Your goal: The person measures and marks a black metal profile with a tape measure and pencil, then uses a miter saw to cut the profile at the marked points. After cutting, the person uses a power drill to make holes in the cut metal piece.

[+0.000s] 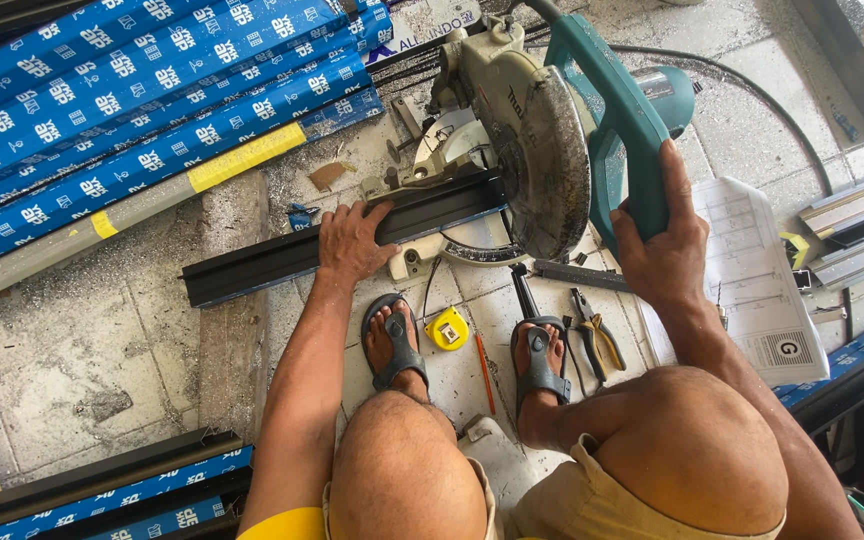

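I squat on a tiled floor over a mitre saw (pixel 512 130) with a teal handle and a round blade guard. My right hand (pixel 660 250) is closed around the teal handle (pixel 624 150). My left hand (pixel 352 240) presses flat on a long black metal profile (pixel 252 268) that lies across the saw's base and runs under the blade. The blade guard sits low over the profile. My feet in dark sandals are planted just behind the saw.
Long profiles wrapped in blue printed film (pixel 122 110) lie at the upper left, more at the lower left (pixel 102 490). A yellow tape measure (pixel 447 328), a red pencil (pixel 484 372), pliers (pixel 597 335) and a paper sheet (pixel 762 290) lie by my feet. Metal offcuts (pixel 852 225) sit right.
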